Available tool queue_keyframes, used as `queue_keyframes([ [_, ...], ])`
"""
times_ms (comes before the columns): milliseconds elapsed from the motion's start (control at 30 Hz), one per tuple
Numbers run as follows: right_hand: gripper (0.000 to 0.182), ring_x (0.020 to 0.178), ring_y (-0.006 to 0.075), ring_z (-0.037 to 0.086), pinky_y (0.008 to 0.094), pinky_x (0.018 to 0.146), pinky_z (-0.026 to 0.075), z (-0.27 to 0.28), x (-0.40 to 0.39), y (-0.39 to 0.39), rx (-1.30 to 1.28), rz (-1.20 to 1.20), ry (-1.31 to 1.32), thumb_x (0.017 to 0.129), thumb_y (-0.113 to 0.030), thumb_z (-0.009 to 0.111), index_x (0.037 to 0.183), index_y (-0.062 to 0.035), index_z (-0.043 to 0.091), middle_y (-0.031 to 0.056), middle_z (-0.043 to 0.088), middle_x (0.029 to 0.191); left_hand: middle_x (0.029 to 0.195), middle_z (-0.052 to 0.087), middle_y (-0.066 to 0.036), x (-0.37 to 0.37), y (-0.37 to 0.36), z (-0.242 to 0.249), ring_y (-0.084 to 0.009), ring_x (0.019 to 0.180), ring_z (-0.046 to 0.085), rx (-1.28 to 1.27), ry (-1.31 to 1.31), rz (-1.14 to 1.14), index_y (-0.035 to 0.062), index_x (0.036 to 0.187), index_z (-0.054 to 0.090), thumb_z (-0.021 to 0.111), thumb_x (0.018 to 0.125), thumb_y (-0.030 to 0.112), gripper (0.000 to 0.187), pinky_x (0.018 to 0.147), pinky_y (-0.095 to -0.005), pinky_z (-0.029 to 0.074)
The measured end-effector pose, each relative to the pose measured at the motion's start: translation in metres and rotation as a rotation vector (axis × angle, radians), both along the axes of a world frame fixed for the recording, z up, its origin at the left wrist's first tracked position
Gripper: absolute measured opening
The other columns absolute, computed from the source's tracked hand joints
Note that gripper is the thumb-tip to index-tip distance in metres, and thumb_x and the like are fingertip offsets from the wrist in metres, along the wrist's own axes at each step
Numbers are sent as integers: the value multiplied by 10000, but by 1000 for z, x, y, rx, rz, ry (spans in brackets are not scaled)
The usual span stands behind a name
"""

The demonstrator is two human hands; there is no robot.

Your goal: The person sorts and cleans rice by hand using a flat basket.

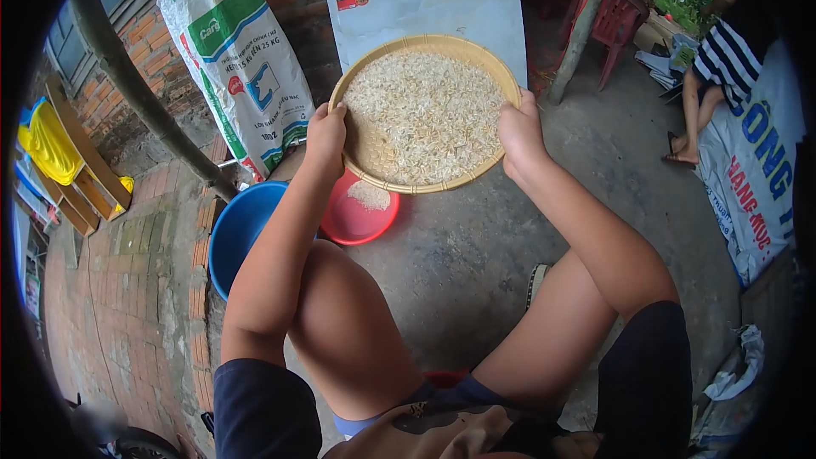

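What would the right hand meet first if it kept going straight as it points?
Likely the round tan woven tray that the right hand already grips; depth beyond that is unclear.

Person's own body, seen from above. Short, loose sleeves: left sleeve point(265, 412) and right sleeve point(648, 374), both dark navy, plain, reaching near elbows. Shirt front point(442, 435): muted brown, with darker patches and small dark marking near top, too blurred to read. Shorts point(374, 425): dark blue, with paler whitish patch low on left side. Forearms, left hand point(326, 138), right hand point(521, 132) and thighs bare. Footwear point(536, 286) beyond right thigh: narrow strip, pale and dark pattern, rest hidden.
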State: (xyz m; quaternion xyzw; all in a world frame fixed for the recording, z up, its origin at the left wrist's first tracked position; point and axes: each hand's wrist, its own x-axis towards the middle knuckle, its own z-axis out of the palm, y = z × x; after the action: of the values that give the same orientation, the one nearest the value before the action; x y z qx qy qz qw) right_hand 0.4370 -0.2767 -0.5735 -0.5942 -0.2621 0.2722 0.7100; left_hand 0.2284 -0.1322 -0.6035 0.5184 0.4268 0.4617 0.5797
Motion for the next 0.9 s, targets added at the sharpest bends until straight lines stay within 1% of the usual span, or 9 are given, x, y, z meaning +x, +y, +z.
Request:
queue_keyframes([
  [100,325,1069,206,500,336,922,399,-1,1,-1,133,-9,-115,899,-5,302,1215,-8,376,152,500,1157,873,582,-64,6,-1,-3,-141,781,532,83,-107,59,-11,1038,556,468,925,173,232,730,-290,431],
  [200,314,1055,212,521,360,911,427,-1,13,3,70,86,151,926,-62,340,1232,-23,395,139,515,1176,851,566,-46,6,-6,2,-124,757,503,72,-57,66,-3,1015,558,469,927,178,221,710,-282,418],
  [300,304,1048,217,528,371,896,441,-13,11,2,91,-12,25,925,-64,335,1221,-37,403,139,521,1164,821,547,-33,9,-8,5,-112,749,486,176,-97,77,0,998,558,467,926,175,210,696,-274,409],
  [400,301,1051,219,523,377,895,439,-2,11,2,137,56,139,925,-67,331,1215,-51,407,134,523,1160,770,518,-21,7,-8,4,-101,704,444,221,-84,102,1,968,554,459,928,172,199,667,-273,393],
  [533,289,1021,225,538,394,883,452,-3,7,4,-17,59,270,923,-81,340,1201,-48,411,135,526,1139,783,528,-27,1,-13,11,-100,707,443,107,0,127,3,978,555,458,929,171,201,667,-272,393],
  [633,278,931,215,553,389,801,495,-18,11,12,96,1,92,858,-17,314,1117,-18,413,143,521,1067,955,577,-75,-3,-15,14,-144,859,527,268,51,82,-3,1142,527,453,937,195,295,803,-293,421],
  [767,243,898,233,571,402,769,518,-9,6,12,27,89,282,856,-22,317,1077,-10,418,154,524,1051,782,522,-25,-3,-8,5,-100,712,445,162,2,123,-1,967,551,458,929,198,223,674,-269,391],
  [833,232,901,239,576,404,770,520,-13,10,15,-15,81,332,860,-29,317,1067,-9,420,155,528,1043,960,575,-64,-7,-10,11,-129,860,514,244,71,97,13,1139,531,454,943,208,288,796,-277,414],
  [900,226,924,253,586,422,765,531,-33,17,25,93,63,180,868,-42,321,1069,-16,421,155,538,1027,971,577,-66,-7,-8,9,-131,864,516,258,23,74,-2,1155,522,456,942,210,307,801,-278,414],
])
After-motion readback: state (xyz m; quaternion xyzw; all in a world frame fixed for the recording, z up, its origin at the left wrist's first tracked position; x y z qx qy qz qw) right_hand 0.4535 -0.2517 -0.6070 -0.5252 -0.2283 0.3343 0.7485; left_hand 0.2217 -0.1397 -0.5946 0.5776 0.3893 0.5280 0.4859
